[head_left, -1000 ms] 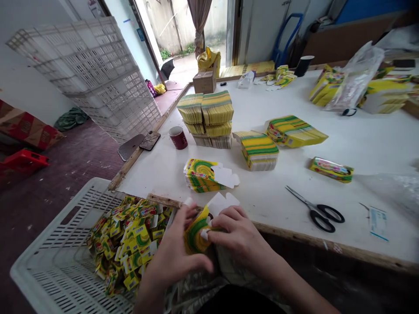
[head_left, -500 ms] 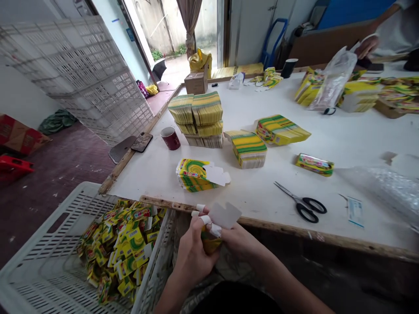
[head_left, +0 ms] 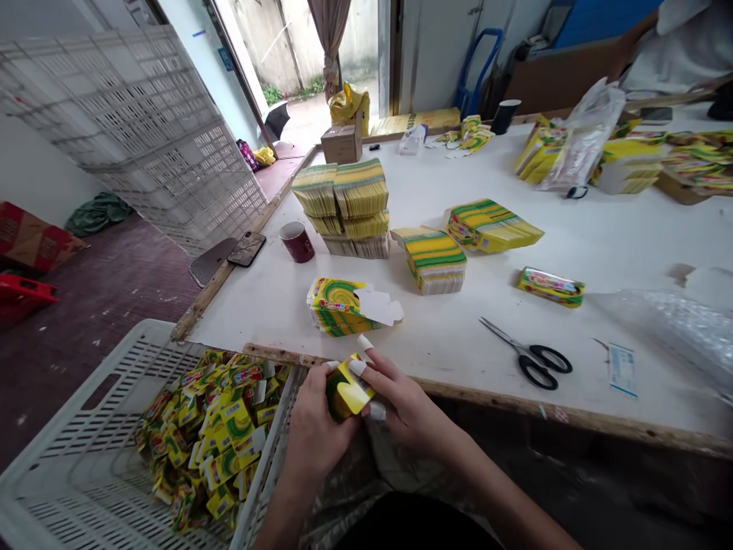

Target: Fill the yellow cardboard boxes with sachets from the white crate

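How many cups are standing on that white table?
2: a maroon mug left of the tall carton stack, and a dark cup near the far edge of the table. Others may be hidden.

Fingers [head_left: 376, 380] partly hide the held carton [head_left: 349, 395], while picture edges crop the filled crate [head_left: 106, 451] and a co-worker [head_left: 681, 57].

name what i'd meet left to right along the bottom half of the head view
White slatted plastic crate, left hand, yellow-and-green cardboard box, right hand, black-handled metal scissors, flat blue-and-white packet, clear bubbled plastic wrap.
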`<state>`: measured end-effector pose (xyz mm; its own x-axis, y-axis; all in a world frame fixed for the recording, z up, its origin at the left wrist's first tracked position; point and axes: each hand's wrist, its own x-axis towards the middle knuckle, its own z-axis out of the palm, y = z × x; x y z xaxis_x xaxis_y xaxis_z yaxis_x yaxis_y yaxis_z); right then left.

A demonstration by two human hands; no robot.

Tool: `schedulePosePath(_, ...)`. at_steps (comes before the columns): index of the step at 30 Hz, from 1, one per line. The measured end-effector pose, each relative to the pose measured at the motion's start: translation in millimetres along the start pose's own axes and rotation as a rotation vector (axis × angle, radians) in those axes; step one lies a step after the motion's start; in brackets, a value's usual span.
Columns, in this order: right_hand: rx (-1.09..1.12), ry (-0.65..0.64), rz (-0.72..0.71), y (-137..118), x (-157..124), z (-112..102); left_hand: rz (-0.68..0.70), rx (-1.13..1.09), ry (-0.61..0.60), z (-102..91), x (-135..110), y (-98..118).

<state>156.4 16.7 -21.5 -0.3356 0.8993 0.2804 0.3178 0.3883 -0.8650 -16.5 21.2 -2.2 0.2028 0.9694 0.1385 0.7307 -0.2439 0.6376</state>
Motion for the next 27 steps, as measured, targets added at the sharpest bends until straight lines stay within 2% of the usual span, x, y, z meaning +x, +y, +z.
schedulePosePath(2, -0.045, -0.107, 0.03, 0.4, 2.7, -7.0, -0.004, 0.021, -0.044, -7.5, 1.7, 0.0)
schedulePosePath(7, -0.014, -0.252, 0.037, -8.1, 14.9, -31.5, -0.048, -0.008, -0.161, -16.5, 5.1, 2.2)
schedulePosePath(10, 0.013, -0.237, 0.038, -11.1, 17.7, -30.3, -0.041, 0.021, -0.123, -14.9, 5.6, 4.4)
schedulePosePath(14, 0.017, -0.05, 0.06, -10.8, 14.6, -5.3, -0.064, 0.044, 0.028, -8.0, 4.5, 2.2)
schedulePosePath(16, 0.05, -0.005, 0.035, -10.3, 16.4, 2.0, -0.129, -0.115, 0.133, -6.8, 4.3, -3.5)
schedulePosePath(17, 0.06, 0.029, 0.025, -10.1, 19.6, 2.0, -0.181, -0.238, 0.234, -7.5, 4.5, -8.0)
schedulePosePath(19, 0.021, 0.146, 0.042, -9.6, 31.7, -4.7, -0.273, -0.408, 0.557, -12.4, 4.7, -19.8)
schedulePosePath(21, -0.126, 0.271, 0.09, -8.8, 50.3, -16.2, -0.307, -0.361, 0.896, -21.0, 4.2, -33.8)
schedulePosePath(22, -0.225, 0.307, 0.113, -8.3, 61.0, -21.7, -0.295, -0.284, 1.0, -25.9, 3.6, -40.4)
schedulePosePath(24, -0.403, 0.324, 0.154, -6.7, 82.1, -29.4, -0.291, -0.218, 1.046, -34.8, 2.0, -50.4)
schedulePosePath(27, -0.536, 0.29, 0.205, -3.4, 104.5, -30.5, -0.255, -0.308, 1.001, -40.9, 0.8, -54.6)
